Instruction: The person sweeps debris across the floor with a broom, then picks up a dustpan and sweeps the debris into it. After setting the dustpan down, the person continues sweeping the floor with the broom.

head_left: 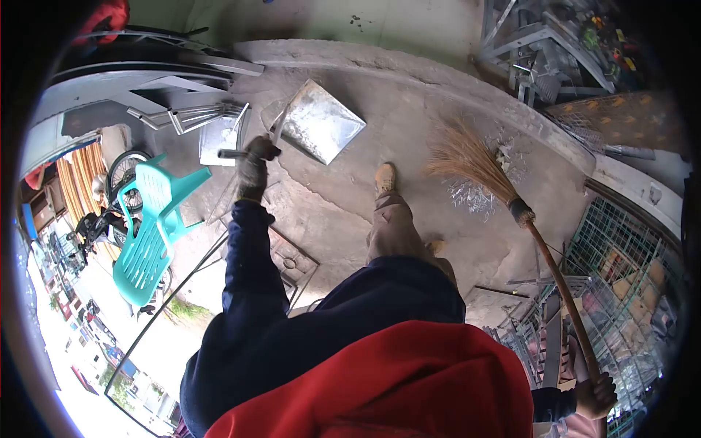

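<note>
My left hand (254, 168), in a greyish glove, is closed round a tube-like handle (231, 154) that seems to belong to a square sheet-metal dustpan (325, 123). The dustpan lies on the concrete floor just beyond the hand, its pale surface stained. At the lower right, my right hand (595, 396) is wrapped round the wooden stick of a broom (551, 266). The broom's straw bristles (467, 157) fan out over the floor, beside a heap of shiny, curly shavings (475, 197).
A turquoise plastic chair (148, 244) lies tilted at the left, near a motorcycle wheel (128, 179). Metal tube frames (193, 117) stand behind my left hand. A low concrete ledge (409, 66) curves across the back. Green wire mesh (621, 248) and scrap metal are at the right.
</note>
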Available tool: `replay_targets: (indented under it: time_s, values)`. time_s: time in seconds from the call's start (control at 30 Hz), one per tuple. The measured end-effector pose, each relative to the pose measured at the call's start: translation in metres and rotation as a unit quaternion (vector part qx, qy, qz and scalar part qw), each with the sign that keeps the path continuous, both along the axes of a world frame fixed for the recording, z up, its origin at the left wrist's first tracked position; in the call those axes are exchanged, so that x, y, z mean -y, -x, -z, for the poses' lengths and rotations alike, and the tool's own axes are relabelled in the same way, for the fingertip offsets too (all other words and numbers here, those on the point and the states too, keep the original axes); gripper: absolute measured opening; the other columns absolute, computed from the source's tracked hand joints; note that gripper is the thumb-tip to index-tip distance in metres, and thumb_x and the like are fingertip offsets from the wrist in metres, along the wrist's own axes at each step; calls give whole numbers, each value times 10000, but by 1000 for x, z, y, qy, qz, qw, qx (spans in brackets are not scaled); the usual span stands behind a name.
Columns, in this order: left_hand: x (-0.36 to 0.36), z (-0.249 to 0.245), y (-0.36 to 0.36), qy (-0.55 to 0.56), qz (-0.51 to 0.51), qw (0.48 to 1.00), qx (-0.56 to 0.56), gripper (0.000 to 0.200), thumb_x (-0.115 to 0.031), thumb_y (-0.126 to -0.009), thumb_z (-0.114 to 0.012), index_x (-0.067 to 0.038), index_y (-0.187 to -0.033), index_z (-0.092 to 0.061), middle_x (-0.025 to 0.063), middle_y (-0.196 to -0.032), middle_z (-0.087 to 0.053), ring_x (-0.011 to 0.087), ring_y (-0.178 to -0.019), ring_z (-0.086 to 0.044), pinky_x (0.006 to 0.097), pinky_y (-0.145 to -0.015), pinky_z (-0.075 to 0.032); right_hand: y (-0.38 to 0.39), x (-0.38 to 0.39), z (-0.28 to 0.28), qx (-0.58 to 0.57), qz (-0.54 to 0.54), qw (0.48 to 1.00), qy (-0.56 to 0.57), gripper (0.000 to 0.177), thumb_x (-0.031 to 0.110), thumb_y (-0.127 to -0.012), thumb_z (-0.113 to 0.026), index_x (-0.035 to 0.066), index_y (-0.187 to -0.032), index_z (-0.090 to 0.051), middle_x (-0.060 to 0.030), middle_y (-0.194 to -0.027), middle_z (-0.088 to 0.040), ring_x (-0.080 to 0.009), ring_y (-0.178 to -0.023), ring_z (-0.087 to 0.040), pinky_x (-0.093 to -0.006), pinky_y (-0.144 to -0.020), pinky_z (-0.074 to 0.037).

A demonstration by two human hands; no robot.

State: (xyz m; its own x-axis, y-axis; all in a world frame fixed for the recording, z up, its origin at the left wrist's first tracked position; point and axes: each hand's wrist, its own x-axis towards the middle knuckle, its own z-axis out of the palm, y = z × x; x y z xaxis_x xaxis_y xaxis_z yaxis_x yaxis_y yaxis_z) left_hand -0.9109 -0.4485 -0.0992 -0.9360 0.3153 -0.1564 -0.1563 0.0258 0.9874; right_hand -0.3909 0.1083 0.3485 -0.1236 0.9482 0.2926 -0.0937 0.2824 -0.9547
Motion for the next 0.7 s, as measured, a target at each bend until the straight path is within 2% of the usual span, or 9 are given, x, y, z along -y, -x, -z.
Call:
replay_targets:
  time_s: [0.17, 0.33, 0.4, 0.43, 0.47, 0.5, 0.53, 0.63, 0.7]
  values:
    - [-80, -60, -83, 93, 92, 981, 144, 280, -281, -889, -635, -2, -876, -658, 35, -763, -640, 97, -708, -563, 253, -682, -442, 10, 9, 15, 44, 195, 977, -72, 361, 215, -846, -458, 166, -540, -271, 2, -510, -227, -146, -489, -280, -334, -583, -327]
    - [-117, -52, -84, 121, -63, 986, 94, 376, -384, -923, -557, -24, -875, -655, 13, -684, -596, 104, -635, -525, 272, -628, -417, -32, -3, 13, -49, -11, 999, -13, 361, 219, -842, -479, 157, -543, -285, -1, -522, -246, -147, -503, -290, -328, -580, -299]
    - [-109, -72, -35, 303, -100, 941, -115, 362, -327, -953, -455, -11, -1082, -578, 51, -657, -566, 170, -599, -543, 304, -624, -445, -28, -2, 13, -67, -28, 997, 9, 363, 222, -840, -497, 151, -543, -300, 3, -518, -243, -141, -502, -275, -324, -581, -290]
    - [-101, -74, -9, 121, -231, 964, -48, 332, -305, -956, -450, -8, -1021, -582, 44, -632, -529, 167, -585, -522, 311, -576, -436, -33, -5, 16, -69, -4, 998, 13, 365, 225, -843, -502, 150, -545, -306, 5, -518, -244, -138, -507, -273, -325, -581, -289]
    - [-84, -65, 3, 249, -213, 925, -190, 410, -412, -932, -488, -23, -845, -584, 32, -610, -487, 173, -576, -500, 312, -551, -407, -42, -10, 18, -86, -82, 993, 27, 376, 225, -855, -505, 151, -545, -307, 5, -516, -249, -140, -511, -278, -323, -582, -289]
    - [-84, -74, 1, 149, -242, 953, -101, 360, -381, -905, -533, -24, -899, -578, 25, -627, -489, 168, -585, -496, 311, -568, -414, -23, -1, 24, -89, 76, 993, -14, 378, 214, -867, -510, 152, -552, -311, 7, -516, -243, -139, -511, -275, -322, -585, -290]
    - [-85, -83, -1, 45, -284, 958, -15, 334, -350, -878, -577, -24, -952, -572, 18, -643, -491, 164, -593, -492, 310, -585, -421, -39, -7, 26, -95, 21, 995, -6, 373, 207, -870, -509, 152, -557, -313, 9, -518, -237, -138, -512, -273, -321, -587, -291]
    - [-75, -105, -58, 378, -135, 844, -355, 347, -125, -860, -558, -35, -1186, -482, 32, -736, -537, 150, -649, -512, 291, -630, -449, -83, -26, 36, -129, -61, 990, -10, 376, 196, -874, -542, 158, -569, -324, 15, -517, -234, -130, -512, -279, -315, -587, -298]
    - [-90, -133, -87, 401, -158, 862, -267, 437, 10, -834, -506, -26, -1260, -415, 50, -819, -564, 132, -729, -529, 254, -650, -453, -93, -36, 38, -148, -98, 984, -4, 378, 193, -877, -558, 167, -571, -336, 24, -512, -242, -121, -497, -280, -305, -572, -296]
